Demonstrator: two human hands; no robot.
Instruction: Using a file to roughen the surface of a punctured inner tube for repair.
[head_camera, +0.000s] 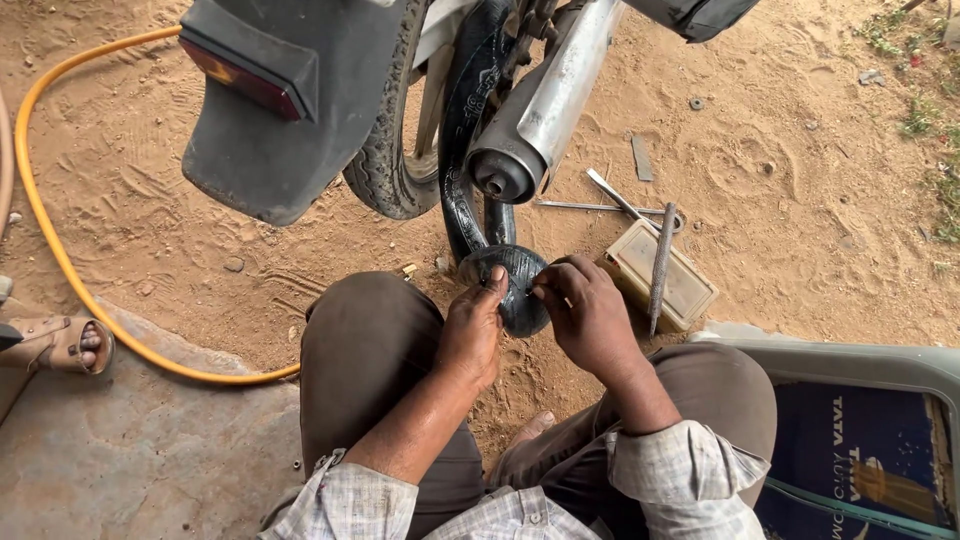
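Carefully done, both hands pinch the black inner tube (510, 285) just near the rear wheel (392, 165): left hand (472, 330) and right hand (585, 315) closed on it; keeping the rubber taut probably helps, though fingertips hide the spot.

Both hands, left (472, 330) and right (585, 315), pinch black inner tube (515, 275) below motorcycle exhaust (535, 115); yellow hose (60, 250) on sand.
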